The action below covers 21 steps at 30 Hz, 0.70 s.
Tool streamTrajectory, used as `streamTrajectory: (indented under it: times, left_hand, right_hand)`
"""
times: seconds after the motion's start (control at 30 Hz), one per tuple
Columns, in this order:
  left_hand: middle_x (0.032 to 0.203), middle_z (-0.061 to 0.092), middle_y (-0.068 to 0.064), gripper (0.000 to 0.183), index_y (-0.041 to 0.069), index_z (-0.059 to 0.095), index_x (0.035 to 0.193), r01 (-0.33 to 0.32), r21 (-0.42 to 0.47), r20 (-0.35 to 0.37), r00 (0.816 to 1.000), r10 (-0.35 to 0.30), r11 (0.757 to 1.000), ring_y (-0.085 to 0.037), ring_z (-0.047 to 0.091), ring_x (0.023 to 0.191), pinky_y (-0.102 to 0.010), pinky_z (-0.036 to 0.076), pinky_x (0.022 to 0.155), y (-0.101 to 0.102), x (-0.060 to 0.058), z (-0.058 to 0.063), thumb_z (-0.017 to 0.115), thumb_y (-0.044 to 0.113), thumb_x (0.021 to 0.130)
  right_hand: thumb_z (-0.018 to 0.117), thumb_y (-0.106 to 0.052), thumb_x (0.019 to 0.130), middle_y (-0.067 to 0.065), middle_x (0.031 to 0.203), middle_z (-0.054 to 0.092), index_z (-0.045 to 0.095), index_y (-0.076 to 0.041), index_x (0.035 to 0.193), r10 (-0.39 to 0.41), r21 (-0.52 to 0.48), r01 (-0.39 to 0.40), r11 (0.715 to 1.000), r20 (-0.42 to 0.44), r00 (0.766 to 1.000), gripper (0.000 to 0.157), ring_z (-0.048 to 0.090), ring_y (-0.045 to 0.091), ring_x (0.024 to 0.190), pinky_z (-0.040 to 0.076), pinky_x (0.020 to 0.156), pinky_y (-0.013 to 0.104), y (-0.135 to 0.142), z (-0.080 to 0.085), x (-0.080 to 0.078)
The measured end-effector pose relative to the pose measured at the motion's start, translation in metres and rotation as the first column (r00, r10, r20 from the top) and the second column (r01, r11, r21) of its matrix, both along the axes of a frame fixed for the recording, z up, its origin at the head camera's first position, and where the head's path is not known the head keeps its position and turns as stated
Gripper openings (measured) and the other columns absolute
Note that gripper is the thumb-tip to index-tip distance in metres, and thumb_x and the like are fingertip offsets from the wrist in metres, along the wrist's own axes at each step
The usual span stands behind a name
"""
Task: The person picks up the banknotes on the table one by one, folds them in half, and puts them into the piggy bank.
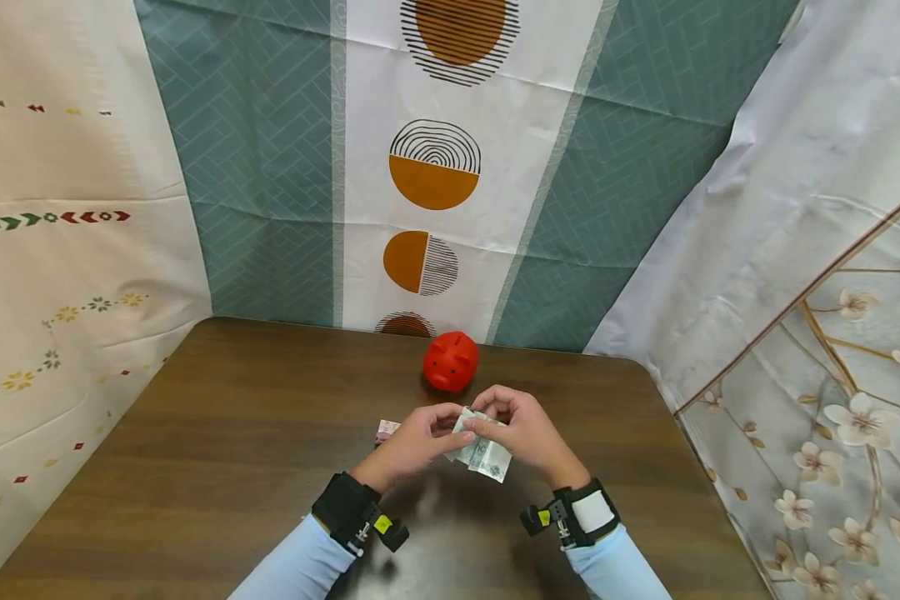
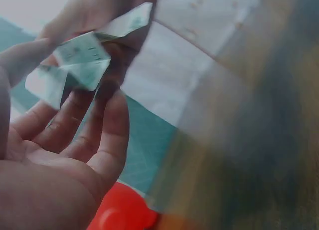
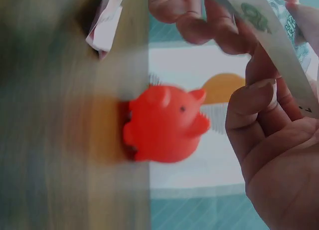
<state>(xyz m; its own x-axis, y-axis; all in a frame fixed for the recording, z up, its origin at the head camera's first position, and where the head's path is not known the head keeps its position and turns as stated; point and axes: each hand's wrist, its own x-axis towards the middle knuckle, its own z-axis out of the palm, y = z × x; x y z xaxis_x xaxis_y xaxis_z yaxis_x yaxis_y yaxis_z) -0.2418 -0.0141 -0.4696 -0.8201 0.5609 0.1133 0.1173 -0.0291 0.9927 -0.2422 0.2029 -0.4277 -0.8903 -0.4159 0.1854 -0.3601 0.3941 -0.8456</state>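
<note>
A pale green banknote (image 1: 489, 460), creased into several folds, is held between both hands in front of me. My left hand (image 1: 411, 443) pinches its left side with the thumb on top. On the other side, my right hand (image 1: 531, 432) grips it between thumb and curled fingers. In the left wrist view the folded faces of the banknote (image 2: 82, 58) stick out at angles; whether it is one note or more I cannot tell. A red piggy bank (image 1: 450, 362) stands just beyond the hands, its snout towards me. Neither hand touches it.
A folded pinkish banknote (image 1: 386, 430) lies on the brown wooden table (image 1: 270, 467), partly hidden behind the left hand. It shows as a small folded bundle (image 3: 105, 31) in the right wrist view. Patterned cloth (image 1: 270, 167) hangs behind the table's far edge.
</note>
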Motion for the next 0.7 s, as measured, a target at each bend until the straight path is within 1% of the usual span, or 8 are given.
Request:
streamTrajectory:
  times: [0.07, 0.17, 0.27, 0.33, 0.4, 0.5, 0.6, 0.7]
  left_hand:
    - [0.117, 0.07, -0.011, 0.037, 0.002, 0.061, 0.13, 0.004, 0.051, 0.015, 1.0, -0.005, 0.999, -0.019, 0.068, 0.101, -0.025, 0.058, 0.082, -0.007, 0.002, 0.004, 0.071, 0.015, 0.097]
    - [0.112, 0.071, -0.01, 0.035, 0.0, 0.062, 0.125, -0.042, 0.093, 0.021, 0.999, 0.04, 0.995, -0.017, 0.07, 0.092, -0.025, 0.06, 0.079, -0.018, 0.005, 0.009, 0.073, 0.011, 0.095]
    - [0.111, 0.073, -0.014, 0.034, -0.001, 0.06, 0.123, -0.119, 0.119, 0.023, 0.993, 0.117, 0.986, -0.016, 0.071, 0.087, -0.027, 0.061, 0.078, -0.027, 0.008, 0.014, 0.074, 0.009, 0.094]
    - [0.112, 0.074, -0.017, 0.034, -0.002, 0.06, 0.122, -0.177, 0.135, 0.027, 0.984, 0.175, 0.975, -0.016, 0.071, 0.085, -0.029, 0.062, 0.078, -0.032, 0.011, 0.018, 0.074, 0.008, 0.093]
    - [0.109, 0.075, -0.017, 0.033, -0.002, 0.059, 0.12, -0.23, 0.149, 0.033, 0.973, 0.228, 0.962, -0.015, 0.071, 0.083, -0.029, 0.062, 0.077, -0.036, 0.013, 0.021, 0.074, 0.007, 0.093]
    - [0.106, 0.076, -0.014, 0.032, -0.001, 0.059, 0.117, -0.29, 0.149, 0.028, 0.957, 0.289, 0.946, -0.015, 0.072, 0.082, -0.029, 0.062, 0.077, -0.042, 0.015, 0.024, 0.076, 0.007, 0.092]
    - [0.106, 0.076, -0.014, 0.031, -0.001, 0.059, 0.116, -0.318, 0.137, 0.018, 0.948, 0.318, 0.938, -0.016, 0.073, 0.084, -0.028, 0.062, 0.077, -0.048, 0.015, 0.025, 0.076, 0.005, 0.091]
    - [0.106, 0.076, -0.014, 0.031, -0.001, 0.06, 0.114, -0.337, 0.112, 0.01, 0.941, 0.338, 0.935, -0.016, 0.072, 0.084, -0.027, 0.062, 0.077, -0.055, 0.015, 0.026, 0.078, 0.005, 0.089]
  right_hand:
    - [0.08, -0.024, 0.09, 0.004, 0.077, 0.064, 0.07, -0.015, 0.106, 0.019, -0.006, -0.019, 1.0, 0.001, 1.0, 0.02, 0.06, 0.015, 0.066, 0.054, 0.057, 0.026, -0.004, 0.004, 0.002]
    - [0.079, -0.021, 0.091, 0.006, 0.078, 0.066, 0.069, -0.015, 0.107, 0.039, -0.04, -0.038, 0.998, 0.013, 0.999, 0.021, 0.062, 0.017, 0.066, 0.056, 0.058, 0.028, -0.008, 0.008, 0.005]
    - [0.078, -0.017, 0.091, 0.011, 0.086, 0.071, 0.069, -0.012, 0.113, 0.06, -0.094, -0.057, 0.994, 0.025, 0.998, 0.024, 0.066, 0.018, 0.069, 0.059, 0.061, 0.029, -0.01, 0.009, 0.006]
    - [0.077, -0.014, 0.092, 0.014, 0.094, 0.072, 0.068, -0.009, 0.117, 0.073, -0.13, -0.066, 0.989, 0.048, 0.996, 0.028, 0.068, 0.018, 0.074, 0.061, 0.065, 0.03, -0.01, 0.007, 0.007]
    - [0.077, -0.014, 0.092, 0.015, 0.102, 0.074, 0.068, -0.007, 0.12, 0.077, -0.153, -0.063, 0.986, 0.086, 0.993, 0.03, 0.07, 0.018, 0.078, 0.062, 0.069, 0.031, -0.009, 0.003, 0.008]
    - [0.075, -0.017, 0.094, 0.012, 0.106, 0.075, 0.07, -0.005, 0.121, 0.075, -0.183, -0.049, 0.982, 0.136, 0.988, 0.03, 0.071, 0.018, 0.081, 0.062, 0.071, 0.031, -0.008, -0.003, 0.009]
    - [0.073, -0.017, 0.096, 0.008, 0.104, 0.077, 0.071, -0.003, 0.121, 0.066, -0.243, -0.027, 0.97, 0.154, 0.986, 0.029, 0.071, 0.019, 0.076, 0.061, 0.067, 0.029, -0.007, -0.006, 0.011]
    - [0.071, -0.014, 0.097, 0.007, 0.101, 0.076, 0.07, 0.0, 0.12, 0.039, -0.319, 0.014, 0.948, 0.157, 0.987, 0.027, 0.07, 0.021, 0.071, 0.061, 0.064, 0.029, -0.006, -0.005, 0.012]
